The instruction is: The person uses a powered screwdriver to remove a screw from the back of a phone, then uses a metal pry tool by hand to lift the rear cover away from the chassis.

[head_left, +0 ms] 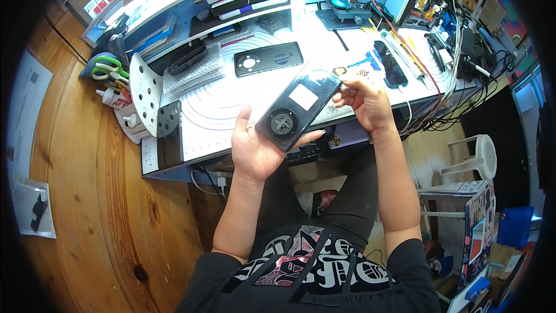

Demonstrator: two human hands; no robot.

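A dark smartphone [300, 122] lies tilted across my left hand [259, 149], its back facing up. It has a big round camera ring and a white square sticker. The left thumb rests along one edge, and the fingers come round from below. At the phone's upper right corner, my right hand [367, 99] is closed in a pinch. What its fingertips hold, if anything, is too small to make out. Beyond the phone, a black phone case [268, 59] with a round camera opening lies on the white work mat [211, 101].
Another phone [391, 64] with a white cable lies at the right, near thin tools and red and black leads. A blue microscope-like stand [344, 3] is behind. Green-handled scissors [109, 68] and a white perforated holder [145, 94] stand left. A white stool [478, 156] is right.
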